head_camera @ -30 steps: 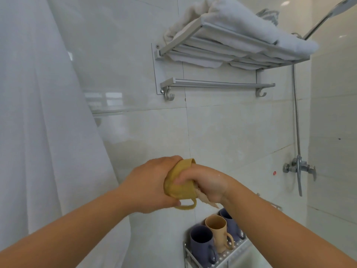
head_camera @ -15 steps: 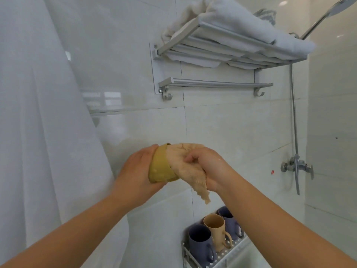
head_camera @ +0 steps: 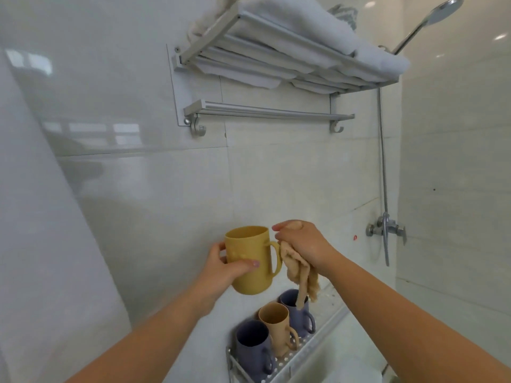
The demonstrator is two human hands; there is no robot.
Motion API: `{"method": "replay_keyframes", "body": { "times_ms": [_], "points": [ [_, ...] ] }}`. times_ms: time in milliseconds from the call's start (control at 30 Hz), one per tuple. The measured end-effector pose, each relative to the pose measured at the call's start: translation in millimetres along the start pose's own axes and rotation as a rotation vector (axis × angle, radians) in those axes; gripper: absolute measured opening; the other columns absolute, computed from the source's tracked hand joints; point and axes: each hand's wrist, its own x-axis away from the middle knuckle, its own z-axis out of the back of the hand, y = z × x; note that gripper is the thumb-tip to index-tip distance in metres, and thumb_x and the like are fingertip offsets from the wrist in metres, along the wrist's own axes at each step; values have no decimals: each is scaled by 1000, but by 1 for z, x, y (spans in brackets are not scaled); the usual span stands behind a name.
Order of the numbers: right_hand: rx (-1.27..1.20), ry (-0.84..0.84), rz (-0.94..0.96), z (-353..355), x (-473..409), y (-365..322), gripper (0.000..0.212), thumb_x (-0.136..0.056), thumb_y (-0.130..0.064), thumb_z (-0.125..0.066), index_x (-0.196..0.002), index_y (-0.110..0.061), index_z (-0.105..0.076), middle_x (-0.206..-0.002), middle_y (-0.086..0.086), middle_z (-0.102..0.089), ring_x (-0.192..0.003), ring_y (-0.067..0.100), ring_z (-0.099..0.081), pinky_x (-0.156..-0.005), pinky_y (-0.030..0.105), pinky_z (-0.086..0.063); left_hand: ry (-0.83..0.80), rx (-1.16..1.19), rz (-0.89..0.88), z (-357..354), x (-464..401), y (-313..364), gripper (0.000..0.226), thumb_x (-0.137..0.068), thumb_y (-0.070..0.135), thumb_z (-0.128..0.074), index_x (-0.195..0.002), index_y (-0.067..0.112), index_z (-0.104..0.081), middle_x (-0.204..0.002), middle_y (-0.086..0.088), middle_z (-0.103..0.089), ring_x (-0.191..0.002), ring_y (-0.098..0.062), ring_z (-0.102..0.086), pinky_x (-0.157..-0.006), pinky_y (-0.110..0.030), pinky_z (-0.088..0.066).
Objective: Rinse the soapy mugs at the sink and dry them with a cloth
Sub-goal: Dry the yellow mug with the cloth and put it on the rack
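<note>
Shower curtain (head_camera: 41, 244) is hanging down the far left edge, pale and translucent, against glossy wall tile.

Left hand (head_camera: 224, 268) is gripping the yellow mug (head_camera: 250, 258) around its body, thumb curled across the front, fingers wrapping behind. The mug is being held upright in the air, mouth up, handle pointing right toward the other hand. Faint raised dots are showing on its side.

Right hand (head_camera: 301, 243) is sitting just beside the mug handle, fingers curled tight round a bunched tan cloth (head_camera: 300, 275). The cloth is trailing down from the fist; its lower end is hanging in front of the rear purple mug, contact unclear. The cloth's upper edge is lying close against the handle; cannot tell if they touch.

Below the hands, a perforated metal rack (head_camera: 287, 363) on the wall is carrying three mugs in a row: a purple mug (head_camera: 253, 346) nearest, a tan mug (head_camera: 276, 327) in the middle, another purple mug (head_camera: 298, 313) behind it. All three are standing upright, touching or nearly so.

Above, a towel shelf (head_camera: 276, 51) is holding folded white towels (head_camera: 304, 23), with a bare rail (head_camera: 265, 111) under it.

Far right, a shower hose (head_camera: 383, 161) is running down from the shower head (head_camera: 445, 9) to the tap (head_camera: 387, 228).
</note>
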Motion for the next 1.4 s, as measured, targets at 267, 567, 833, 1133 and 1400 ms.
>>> {"method": "replay_keyframes", "body": {
  "times_ms": [267,567,833,1133,1400],
  "points": [
    [71,88,-200,86,-47,71,26,-91,-33,-58,-83,-9,-65,-73,2,-62,-74,16,-61,-72,28,-49,-150,-303,5,-100,-92,-31,81,-65,31,-89,-132,22,-45,-125,0,-55,-114,-23,-54,-94,-42,-51],
    [96,215,-374,124,-108,184,19,-90,-25,-55,-80,-10,-60,-77,5,-60,-76,19,-57,-77,34,-48,-223,-610,-18,-176,-184,-111,78,-45,43,-89,-109,18,-51,-101,-1,-64,-91,-20,-63,-73,-42,-56],
    [187,211,-474,113,-137,264,20,-94,-20,-47,-85,-6,-58,-72,2,-57,-67,12,-52,-62,22,-42,-147,-1150,-21,-203,-205,-154,38,-59,41,-75,-88,26,-56,-94,3,-66,-91,-21,-64,-69,-26,-47],
    [312,94,-513,92,-137,315,26,-97,-24,-42,-87,-9,-60,-82,3,-60,-86,17,-57,-73,21,-44,-133,-1515,-3,-208,-209,-192,49,-78,32,-67,-122,17,-52,-124,-6,-57,-117,-25,-53,-91,-32,-45],
    [344,55,-514,91,-130,313,29,-96,-28,-46,-75,-12,-57,-82,6,-61,-80,15,-57,-87,32,-49,-135,-1680,-16,-211,-198,-192,48,-80,30,-65,-123,15,-52,-124,-8,-53,-116,-26,-47,-93,-33,-41]
  ]
}}
